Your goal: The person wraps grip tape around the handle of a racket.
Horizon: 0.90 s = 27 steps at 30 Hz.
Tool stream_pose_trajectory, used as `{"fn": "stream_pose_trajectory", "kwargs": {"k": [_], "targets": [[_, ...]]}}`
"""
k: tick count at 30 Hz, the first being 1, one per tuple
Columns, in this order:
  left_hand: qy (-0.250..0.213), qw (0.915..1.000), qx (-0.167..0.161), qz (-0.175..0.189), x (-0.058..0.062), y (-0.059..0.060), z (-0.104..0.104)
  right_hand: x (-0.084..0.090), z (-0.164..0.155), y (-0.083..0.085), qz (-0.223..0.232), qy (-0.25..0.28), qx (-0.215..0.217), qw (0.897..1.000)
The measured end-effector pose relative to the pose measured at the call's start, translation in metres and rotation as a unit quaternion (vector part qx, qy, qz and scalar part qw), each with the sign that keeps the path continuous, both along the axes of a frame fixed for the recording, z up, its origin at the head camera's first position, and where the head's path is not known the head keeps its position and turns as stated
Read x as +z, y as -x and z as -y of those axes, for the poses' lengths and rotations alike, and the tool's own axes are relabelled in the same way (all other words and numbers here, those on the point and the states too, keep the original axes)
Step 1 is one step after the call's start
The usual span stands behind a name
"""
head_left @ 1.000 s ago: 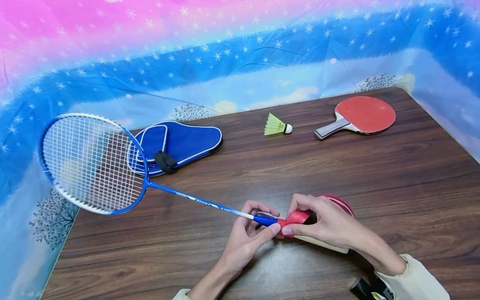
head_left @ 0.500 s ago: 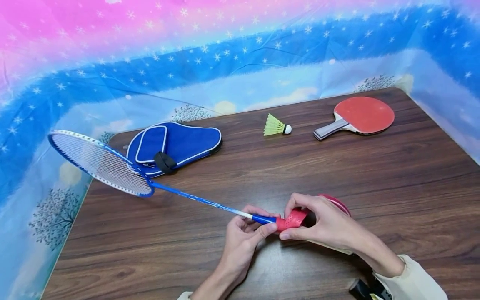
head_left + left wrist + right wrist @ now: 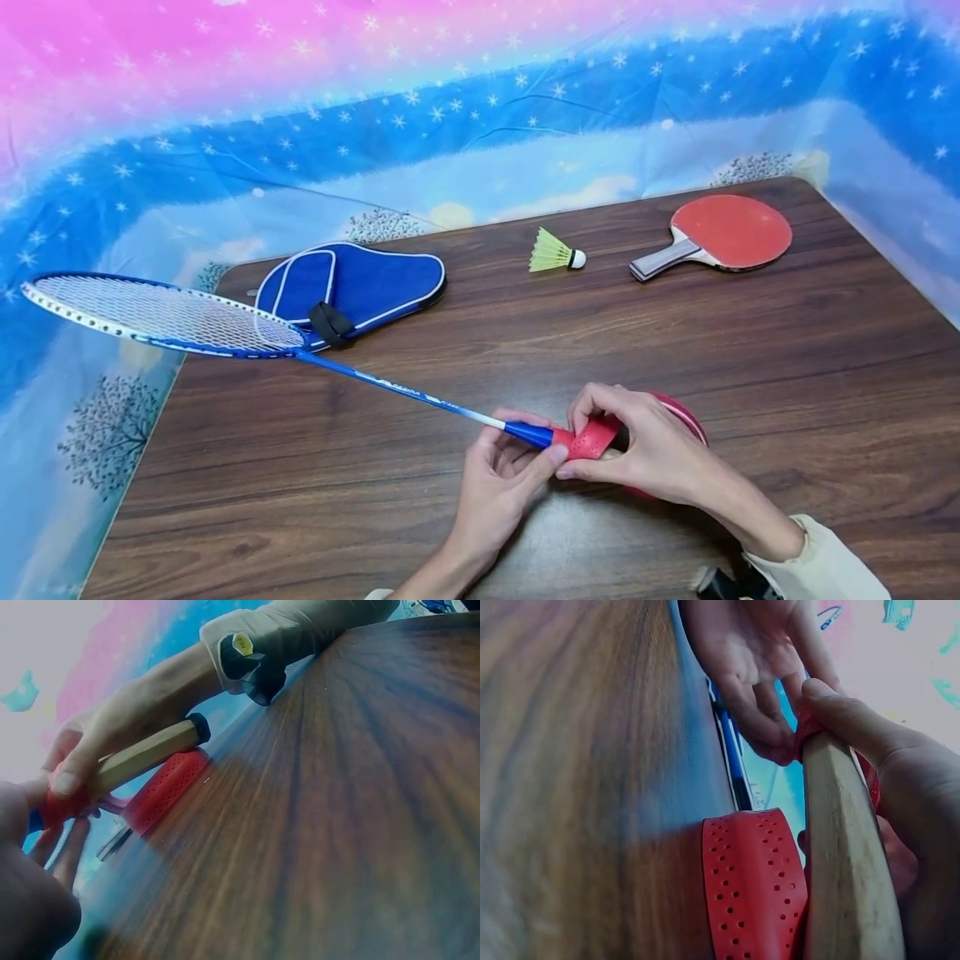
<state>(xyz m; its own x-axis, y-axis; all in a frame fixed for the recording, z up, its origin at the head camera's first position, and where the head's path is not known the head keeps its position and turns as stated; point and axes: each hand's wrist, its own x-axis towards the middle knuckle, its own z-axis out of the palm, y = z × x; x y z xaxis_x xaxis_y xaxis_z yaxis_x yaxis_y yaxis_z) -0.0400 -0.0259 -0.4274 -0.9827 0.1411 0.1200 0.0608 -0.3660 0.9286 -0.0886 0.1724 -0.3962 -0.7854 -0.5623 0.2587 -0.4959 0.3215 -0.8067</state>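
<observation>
The left hand [image 3: 498, 475] is pinching the badminton racket [image 3: 300, 354] where blue shaft meets handle, just above the wooden table [image 3: 750, 333]. The right hand [image 3: 652, 450] is gripping the handle, pressing red grip tape [image 3: 592, 437] onto it. The racket head is reaching left past the blue case [image 3: 360, 287].

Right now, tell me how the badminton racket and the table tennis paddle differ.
The racket is held off the table by both hands, left and right; the paddle lies flat, untouched. The racket has a blue frame with white strings and a long thin shaft; the paddle has a solid red face and a short handle. The racket's wooden handle is partly wrapped in red tape; the paddle's is not. Both lie handle toward the person.
</observation>
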Motion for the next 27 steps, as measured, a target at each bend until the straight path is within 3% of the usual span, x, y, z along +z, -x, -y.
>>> {"fn": "stream_pose_trajectory", "kwargs": {"k": [7, 15, 22, 27], "targets": [[-0.007, 0.9997, -0.022, -0.001, -0.0007, 0.0003, 0.0004, -0.0026, 0.0006, 0.0015, -0.028, -0.012, -0.007, 1.000], [-0.017, 0.9991, -0.034, -0.022, 0.0000, 0.0003, 0.0003, -0.0042, -0.0011, 0.0020, -0.076, -0.058, -0.047, 0.994], [-0.021, 0.9976, -0.030, -0.059, -0.0017, 0.0007, 0.0002, -0.0032, -0.0005, 0.0020, -0.101, -0.066, -0.031, 0.992], [-0.003, 0.9990, -0.022, -0.038, -0.0012, 0.0015, 0.0018, -0.0001, -0.0031, 0.0001, -0.079, -0.035, 0.001, 0.996]]}}
